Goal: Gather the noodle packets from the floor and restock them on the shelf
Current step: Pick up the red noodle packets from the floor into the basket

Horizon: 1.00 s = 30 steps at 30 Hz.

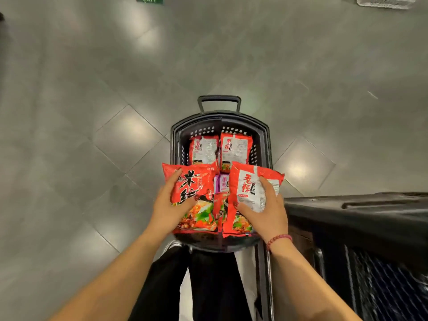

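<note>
A black plastic basket [266, 144] stands on the grey tiled floor below me, filled with noodle packets. My left hand [169, 207] grips a red noodle packet [199, 181] with its front side up, held over the basket's near left. My right hand [266, 209] grips another red packet [243, 184] showing its white back label, over the near right. Two more red packets [205, 149] [235, 147] lie back side up at the basket's far end. A purple packet [221, 181] shows between the two held ones.
The basket's pull handle [219, 100] sticks out at its far end. A dark shelf unit edge [359, 209] runs along my right. A white wire basket [384, 2] sits at the far top right. My dark trousers [208, 286] are below the basket.
</note>
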Tool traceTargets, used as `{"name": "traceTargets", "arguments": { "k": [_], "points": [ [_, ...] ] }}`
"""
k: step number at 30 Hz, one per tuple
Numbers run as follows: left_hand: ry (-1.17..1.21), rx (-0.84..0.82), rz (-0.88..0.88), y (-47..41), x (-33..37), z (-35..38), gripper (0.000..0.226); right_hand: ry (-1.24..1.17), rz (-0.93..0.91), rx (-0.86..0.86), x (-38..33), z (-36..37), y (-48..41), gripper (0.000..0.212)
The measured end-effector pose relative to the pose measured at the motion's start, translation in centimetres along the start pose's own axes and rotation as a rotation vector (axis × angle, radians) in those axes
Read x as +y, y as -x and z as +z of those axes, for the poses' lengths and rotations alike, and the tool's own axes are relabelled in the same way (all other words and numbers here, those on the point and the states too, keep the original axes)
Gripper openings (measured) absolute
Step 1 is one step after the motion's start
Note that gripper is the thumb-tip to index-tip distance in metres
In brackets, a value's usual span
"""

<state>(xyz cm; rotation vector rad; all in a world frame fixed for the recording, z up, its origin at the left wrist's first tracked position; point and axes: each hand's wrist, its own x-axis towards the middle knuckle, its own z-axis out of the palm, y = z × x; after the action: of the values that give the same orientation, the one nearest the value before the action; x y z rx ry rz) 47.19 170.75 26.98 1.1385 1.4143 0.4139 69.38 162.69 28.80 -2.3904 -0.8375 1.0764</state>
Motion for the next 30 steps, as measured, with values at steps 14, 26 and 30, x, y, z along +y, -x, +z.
{"name": "traceTargets", "arguments": {
  "k": [14,26,30],
  "points": [
    [-0.296,0.058,-0.025,-15.8,-14.1,11.1,0.082,0.342,-0.134,-0.135,10.4,11.4,-18.6,0.086],
    [-1.121,0.02,0.321,-17.1,-18.5,11.4,0.075,0.718,-0.395,0.104,14.3,16.1,-18.3,0.083],
    [-1.27,-0.173,0.469,-18.2,-20.2,11.4,0.066,0.802,-0.447,-0.048,15.2,17.1,-18.8,0.073]
  ]
}}
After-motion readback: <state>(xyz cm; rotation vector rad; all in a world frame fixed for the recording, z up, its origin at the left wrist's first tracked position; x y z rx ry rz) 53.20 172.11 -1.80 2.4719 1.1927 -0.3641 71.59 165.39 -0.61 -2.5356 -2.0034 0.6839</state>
